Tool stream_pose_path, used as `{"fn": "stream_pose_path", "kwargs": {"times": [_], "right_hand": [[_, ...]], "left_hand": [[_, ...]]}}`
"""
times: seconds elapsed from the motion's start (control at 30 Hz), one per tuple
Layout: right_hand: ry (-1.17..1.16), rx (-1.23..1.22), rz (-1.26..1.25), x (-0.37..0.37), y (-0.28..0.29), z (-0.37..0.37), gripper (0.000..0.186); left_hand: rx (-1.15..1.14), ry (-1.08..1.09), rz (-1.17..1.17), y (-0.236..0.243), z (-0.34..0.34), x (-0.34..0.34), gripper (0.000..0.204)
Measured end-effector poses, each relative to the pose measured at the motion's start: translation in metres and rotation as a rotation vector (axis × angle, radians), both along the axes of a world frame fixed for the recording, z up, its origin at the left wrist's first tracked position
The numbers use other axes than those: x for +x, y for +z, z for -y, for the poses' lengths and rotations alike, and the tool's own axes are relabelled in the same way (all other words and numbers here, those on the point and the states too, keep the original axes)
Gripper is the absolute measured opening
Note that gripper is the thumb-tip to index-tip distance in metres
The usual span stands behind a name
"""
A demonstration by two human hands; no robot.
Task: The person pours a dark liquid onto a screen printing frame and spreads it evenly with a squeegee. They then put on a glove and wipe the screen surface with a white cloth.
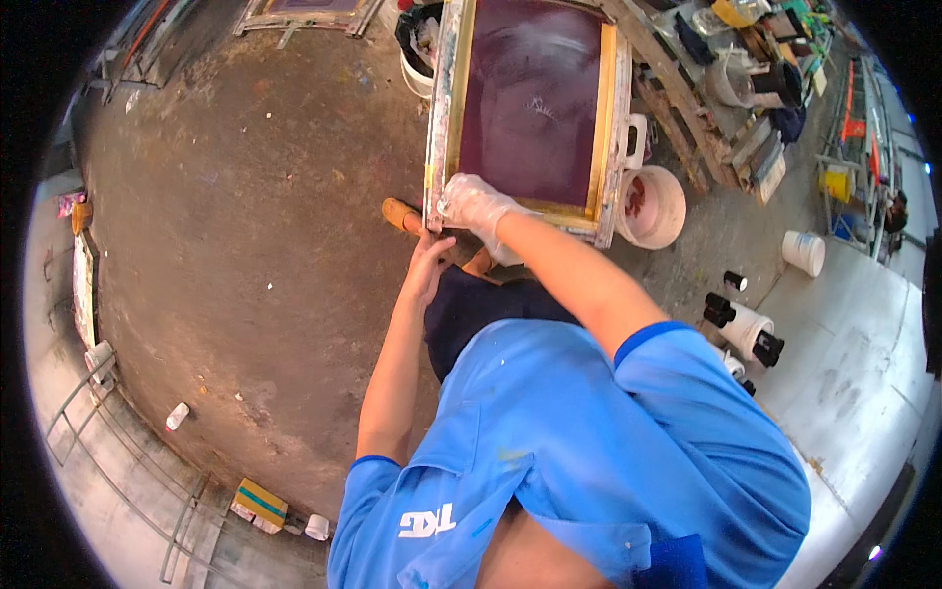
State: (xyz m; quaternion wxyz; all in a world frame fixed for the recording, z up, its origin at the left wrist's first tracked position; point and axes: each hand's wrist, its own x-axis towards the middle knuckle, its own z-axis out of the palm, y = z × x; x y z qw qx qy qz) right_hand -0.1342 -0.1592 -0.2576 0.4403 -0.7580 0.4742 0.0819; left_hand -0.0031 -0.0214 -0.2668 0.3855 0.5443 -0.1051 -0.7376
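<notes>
A screen-printing frame [441,118] with a dark purple mesh [530,108] stands in front of me, its inner edges lined with yellowish tape. Pale smears mark the mesh. My right hand [478,204] wears a thin translucent glove and is closed at the frame's near left corner. Whatever its fingers hold, if anything, is hidden. Just below that corner is my bare left hand [428,263], fingers stretched out and apart, their tips close to the frame's edge. From this angle I cannot tell whether they touch it.
A pinkish bucket [652,208] and a white jug [636,140] stand right of the frame. A bin with a black liner [420,41] is behind its left side. Wooden racks [687,88] with containers fill the far right. A white bucket [804,252] sits on the right.
</notes>
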Motion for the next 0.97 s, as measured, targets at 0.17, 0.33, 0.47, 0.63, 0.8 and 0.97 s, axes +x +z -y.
{"fn": "stream_pose_path", "kwargs": {"times": [0.17,0.33,0.47,0.63,0.8,0.97], "right_hand": [[0.045,-0.067,0.017,-0.104,-0.024,-0.005,0.025],[-0.053,-0.182,-0.250,-0.217,0.000,-0.017,0.038],[-0.076,-0.106,-0.173,-0.187,-0.005,-0.014,0.038],[-0.215,0.030,0.009,-0.060,-0.013,-0.012,0.035],[-0.167,-0.121,0.041,-0.022,-0.028,-0.011,0.034],[0.060,-0.004,-0.146,-0.093,-0.008,-0.001,0.037]], "left_hand": [[0.026,0.030,-0.025,-0.002,0.001,-0.003,0.084],[-0.007,-0.014,-0.085,0.003,0.002,0.003,0.100],[-0.023,-0.013,-0.078,0.007,0.000,0.003,0.099],[-0.026,-0.026,-0.076,0.007,-0.003,0.003,0.092],[-0.009,-0.081,-0.061,0.011,0.005,0.005,0.091],[0.031,-0.053,-0.060,-0.014,-0.003,0.009,0.092]]}}
